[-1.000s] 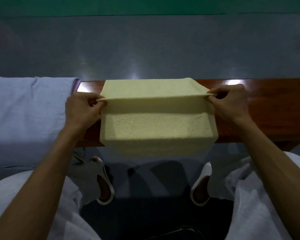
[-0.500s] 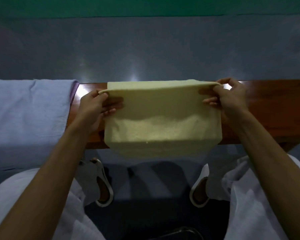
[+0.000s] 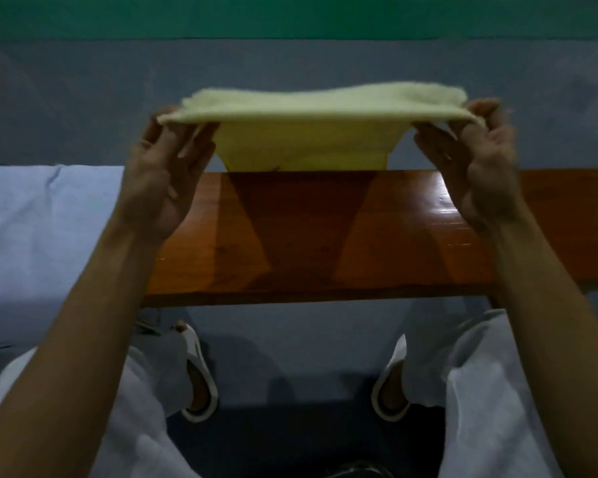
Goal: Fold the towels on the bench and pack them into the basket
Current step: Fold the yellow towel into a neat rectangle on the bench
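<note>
A pale yellow towel (image 3: 308, 132) hangs in the air above the far edge of the brown wooden bench (image 3: 325, 236), stretched wide between my hands. My left hand (image 3: 163, 174) pinches its left corner, palm turned toward me. My right hand (image 3: 480, 160) pinches the right corner the same way. The towel's top fold bends away from me and its lower part drops behind the bench's far edge. No basket is in view.
A light blue cloth (image 3: 45, 236) covers the left end of the bench. Beyond the bench lies a grey floor (image 3: 290, 63) with a green band at the top. My knees and white slippers (image 3: 201, 374) show below the bench's near edge.
Both hands lifted the yellow towel off the bench and carried it up and away from me. It no longer drapes over the near edge, and the bench top is now bare.
</note>
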A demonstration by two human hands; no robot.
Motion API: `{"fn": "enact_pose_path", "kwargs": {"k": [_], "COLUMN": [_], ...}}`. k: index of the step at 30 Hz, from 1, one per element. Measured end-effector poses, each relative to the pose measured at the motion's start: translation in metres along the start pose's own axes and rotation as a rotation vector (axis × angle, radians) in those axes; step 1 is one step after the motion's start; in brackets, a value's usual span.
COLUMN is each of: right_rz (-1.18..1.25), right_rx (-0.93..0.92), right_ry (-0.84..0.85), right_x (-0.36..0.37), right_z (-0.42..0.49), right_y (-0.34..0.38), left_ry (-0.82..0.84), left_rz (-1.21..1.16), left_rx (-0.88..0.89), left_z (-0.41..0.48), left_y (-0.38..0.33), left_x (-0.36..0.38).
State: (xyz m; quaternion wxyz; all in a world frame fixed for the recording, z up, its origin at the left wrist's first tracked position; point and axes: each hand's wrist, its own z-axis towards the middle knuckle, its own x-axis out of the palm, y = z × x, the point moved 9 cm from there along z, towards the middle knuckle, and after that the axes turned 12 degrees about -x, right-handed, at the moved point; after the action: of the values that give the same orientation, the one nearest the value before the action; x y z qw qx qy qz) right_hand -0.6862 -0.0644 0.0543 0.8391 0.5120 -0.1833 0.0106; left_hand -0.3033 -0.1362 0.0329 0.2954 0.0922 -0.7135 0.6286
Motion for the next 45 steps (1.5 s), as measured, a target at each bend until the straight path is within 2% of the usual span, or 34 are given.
{"fn": "enact_pose_path", "kwargs": {"k": [2, 4, 9, 11, 13, 16, 21, 25, 28, 30, 32, 36, 38, 41, 45], "right_rz": [-0.182, -0.407, -0.841, -0.955, -1.013, -0.993, -0.906, -0.904, -0.910, -0.905, -0.924, -0.975, -0.974, -1.127, -1.231], "right_rx": [0.064, 0.112, 0.220, 0.322, 0.477, 0.678, 0.806, 1.039, 1.124, 1.106, 1.021, 0.672, 0.466, 0.135, -0.232], "right_ry": [-0.058, -0.068, 0.174, 0.316, 0.480, 0.699, 0.952, 1.249, 1.344, 1.365, 1.296, 0.960, 0.761, 0.557, 0.480], "right_x": [-0.017, -0.032, -0.046, -0.045, -0.044, -0.042, -0.037, -0.039, -0.042, -0.042, -0.039, -0.010, 0.006, 0.029, 0.078], "right_z": [-0.012, -0.021, -0.032, -0.040, -0.053, -0.072, -0.090, -0.125, -0.137, -0.138, -0.127, -0.089, -0.071, -0.060, -0.082], "right_y": [-0.013, -0.019, -0.022, -0.030, -0.043, -0.059, -0.069, -0.079, -0.082, -0.084, -0.087, -0.087, -0.088, -0.087, -0.091], "left_ry": [-0.130, -0.237, -0.299, -0.255, -0.197, -0.069, 0.118, 0.359, 0.536, 0.555, 0.445, -0.092, -0.240, -0.288, -0.271], "left_rz": [0.092, 0.298, 0.896, 1.106, 1.218, 1.258, 1.315, 1.342, 1.348, 1.331, 1.305, 1.206, 1.228, 1.369, 1.696], "left_rx": [-0.061, -0.083, -0.142, -0.227, -0.327, -0.551, -1.014, -1.172, -1.223, -1.160, -0.988, -0.453, -0.250, -0.096, 0.045], "left_z": [-0.006, -0.014, -0.028, -0.034, -0.038, -0.046, -0.071, -0.085, -0.096, -0.095, -0.079, -0.032, -0.023, -0.020, -0.023], "left_y": [0.021, 0.033, 0.037, 0.041, 0.046, 0.062, 0.091, 0.103, 0.108, 0.103, 0.094, 0.071, 0.069, 0.084, 0.114], "left_x": [-0.018, -0.032, -0.050, -0.052, -0.052, -0.051, -0.059, -0.051, -0.038, -0.032, -0.028, -0.034, -0.031, -0.017, 0.008]}}
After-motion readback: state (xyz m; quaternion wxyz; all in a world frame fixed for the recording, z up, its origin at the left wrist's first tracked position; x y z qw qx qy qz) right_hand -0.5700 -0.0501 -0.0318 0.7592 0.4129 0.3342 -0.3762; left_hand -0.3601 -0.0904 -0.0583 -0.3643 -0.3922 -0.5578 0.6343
